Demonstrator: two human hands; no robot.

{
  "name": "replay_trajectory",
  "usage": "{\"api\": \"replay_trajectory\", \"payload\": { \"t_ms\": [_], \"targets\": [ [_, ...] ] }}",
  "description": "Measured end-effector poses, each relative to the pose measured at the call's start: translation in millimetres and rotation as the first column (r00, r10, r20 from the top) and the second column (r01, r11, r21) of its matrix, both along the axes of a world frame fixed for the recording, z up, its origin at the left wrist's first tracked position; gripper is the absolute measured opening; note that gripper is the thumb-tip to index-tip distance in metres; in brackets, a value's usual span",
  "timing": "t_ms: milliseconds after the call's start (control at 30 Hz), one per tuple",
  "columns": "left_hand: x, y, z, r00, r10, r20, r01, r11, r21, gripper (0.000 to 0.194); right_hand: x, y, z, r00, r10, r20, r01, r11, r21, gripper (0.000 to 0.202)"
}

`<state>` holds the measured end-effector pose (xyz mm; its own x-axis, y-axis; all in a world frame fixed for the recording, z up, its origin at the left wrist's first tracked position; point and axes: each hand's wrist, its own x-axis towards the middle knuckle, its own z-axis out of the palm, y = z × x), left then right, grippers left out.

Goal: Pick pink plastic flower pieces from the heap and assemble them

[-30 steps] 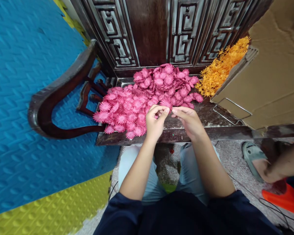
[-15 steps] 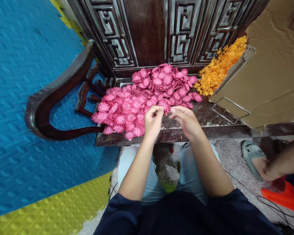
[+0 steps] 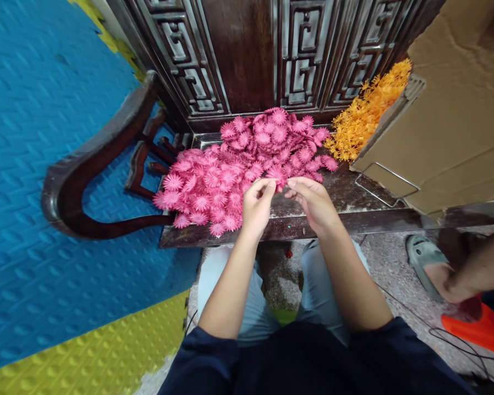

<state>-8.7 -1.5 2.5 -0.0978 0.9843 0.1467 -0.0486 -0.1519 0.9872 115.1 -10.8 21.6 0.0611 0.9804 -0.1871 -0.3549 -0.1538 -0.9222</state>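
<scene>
Between my two hands is a pink artificial flower (image 3: 277,173), held just above the front of a dark wooden bench (image 3: 329,200). My left hand (image 3: 258,200) pinches its left edge between thumb and fingertips. On the other side, my right hand (image 3: 310,198) has its thumb and index finger closed at the flower's lower right edge. A large heap of similar pink flowers (image 3: 214,184) covers the bench to the left of and behind my hands. Fingers partly hide the held flower's lower part.
Orange flower pieces (image 3: 358,123) lie at the back right beside a cardboard sheet (image 3: 448,126) and a bent metal wire (image 3: 389,184). The curved wooden armrest (image 3: 68,189) stands at left over blue matting (image 3: 28,263). Another person's sandalled foot (image 3: 430,269) rests at right.
My right fingertips have shifted very slightly towards the held flower. The whole view has tilted a little; both hands otherwise keep their places.
</scene>
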Motion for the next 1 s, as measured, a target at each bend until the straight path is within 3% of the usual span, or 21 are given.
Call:
{"api": "replay_trajectory", "payload": {
  "t_ms": [367,533,733,833,933,1000],
  "targets": [
    [-1.0,-1.6,-0.5,1.0,-0.019,0.022,0.019,1.0,0.017,0.025,0.1,-0.3,-0.7,0.999,0.04,-0.036,-0.039,0.999,0.007,0.012],
    [0.2,-5.3,3.1,0.984,0.047,-0.173,-0.031,0.995,0.094,0.019,-5.0,-1.2,0.1,0.999,0.04,0.028,-0.042,0.994,0.098,0.02],
    [0.7,-7.6,4.9,0.905,0.127,-0.405,-0.03,0.971,0.237,0.02,-7.7,-0.4,-3.7,0.976,-0.133,0.173,0.109,0.984,0.141,0.006],
    [0.9,-7.1,2.6,0.94,0.104,-0.325,-0.038,0.978,0.203,0.021,-5.2,1.6,-5.0,0.982,-0.122,0.143,0.109,0.989,0.096,0.005],
    [-0.1,-5.4,0.4,0.987,0.116,-0.107,-0.104,0.988,0.116,0.026,-2.4,3.4,-5.1,0.993,-0.113,0.022,0.112,0.993,0.036,0.007],
    [-3.3,-2.7,0.1,0.98,0.184,0.073,-0.187,0.981,0.05,0.027,-0.7,4.5,-4.4,0.986,-0.143,-0.08,0.143,0.99,-0.002,0.006]
  ]
}}
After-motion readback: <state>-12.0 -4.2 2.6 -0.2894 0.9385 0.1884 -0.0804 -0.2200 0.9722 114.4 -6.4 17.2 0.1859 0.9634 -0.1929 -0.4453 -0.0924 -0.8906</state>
